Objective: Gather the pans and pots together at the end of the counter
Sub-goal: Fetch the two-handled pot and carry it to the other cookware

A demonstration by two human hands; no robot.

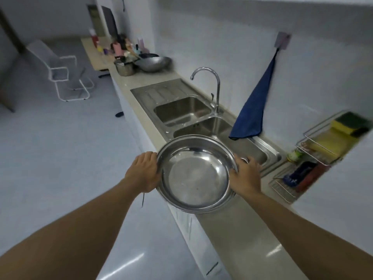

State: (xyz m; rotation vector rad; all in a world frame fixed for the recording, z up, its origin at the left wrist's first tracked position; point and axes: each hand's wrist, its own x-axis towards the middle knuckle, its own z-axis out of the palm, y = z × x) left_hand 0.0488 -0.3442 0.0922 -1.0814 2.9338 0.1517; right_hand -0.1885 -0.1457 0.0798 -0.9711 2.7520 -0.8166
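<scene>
both hands, left hand and right hand, clamped on wide shiny steel basin; dented steel wok and small steel pot far ahead along tabletop.

One steel basin, two hands, two sink bowls, perhaps three pans far off
</scene>
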